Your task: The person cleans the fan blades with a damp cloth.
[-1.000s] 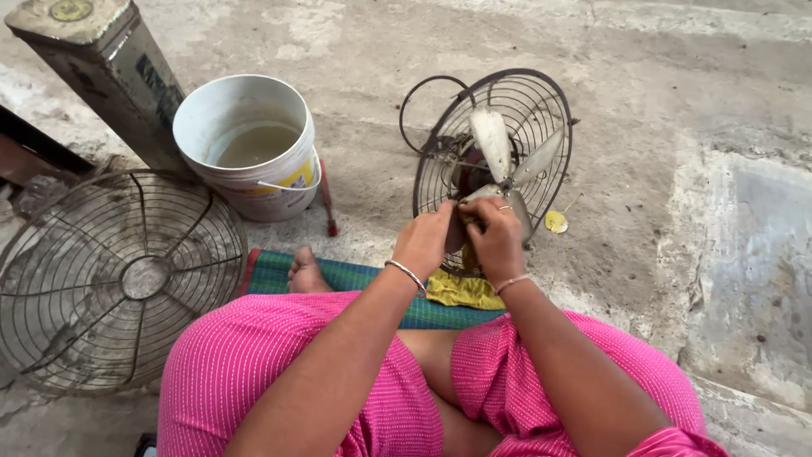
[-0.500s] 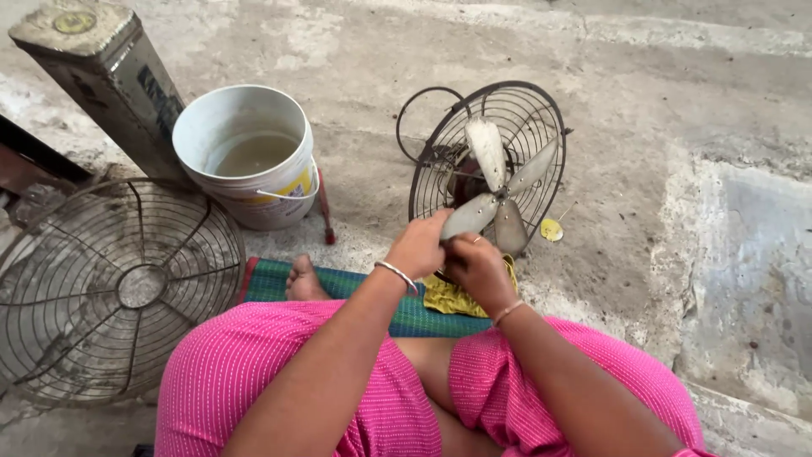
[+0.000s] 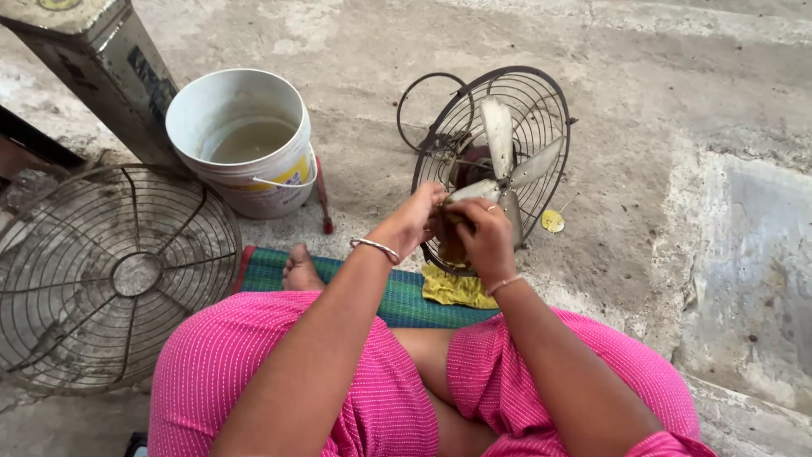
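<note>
While the fan (image 3: 495,161) stands upright on the concrete floor (image 3: 660,101), both hands have risen to its blades: left hand (image 3: 414,222) grips the lower-left blade (image 3: 470,192), right hand (image 3: 485,235) pinches beneath the hub. Blades have rotated.

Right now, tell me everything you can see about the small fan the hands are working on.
The small fan stands upright on the concrete floor, its front guard off. A round dark wire cage backs pale, grimy blades, three clearly visible, around a dark hub; the metal looks worn. A wire ring shows behind it. The left hand and right hand meet at its lower blade and rim. A yellow cloth lies at its foot.
</note>
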